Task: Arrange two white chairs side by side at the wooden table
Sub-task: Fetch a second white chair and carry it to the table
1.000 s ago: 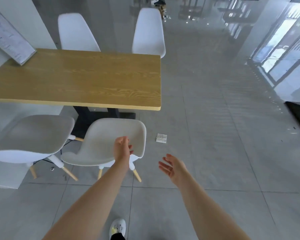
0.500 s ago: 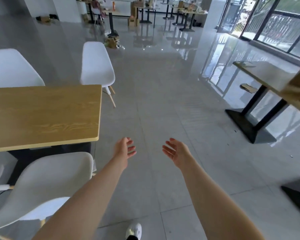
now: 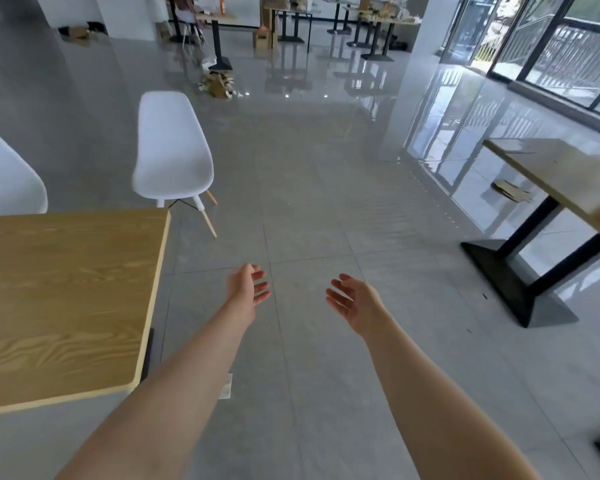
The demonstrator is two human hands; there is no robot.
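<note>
The wooden table [image 3: 63, 292] fills the left side of the view, its right edge beside my left forearm. A white chair [image 3: 172, 157] with pale wooden legs stands at the table's far right corner. Part of a second white chair [image 3: 7, 178] shows at the far left edge behind the table. My left hand [image 3: 248, 289] and my right hand [image 3: 354, 301] are stretched out over the grey floor, to the right of the table. Both are empty with fingers spread, palms turned toward each other. The two near chairs are out of view.
Another table [image 3: 561, 178] on a black metal base [image 3: 513, 282] stands at the right, by the glass wall. A scrap of paper [image 3: 226, 386] lies on the floor under my left forearm. More tables and cardboard clutter [image 3: 219, 83] fill the far end of the hall.
The view has swung up and to the right, away from the two near chairs, which have left the frame. My hands stayed empty and spread while the far chair and right-hand table came closer.
</note>
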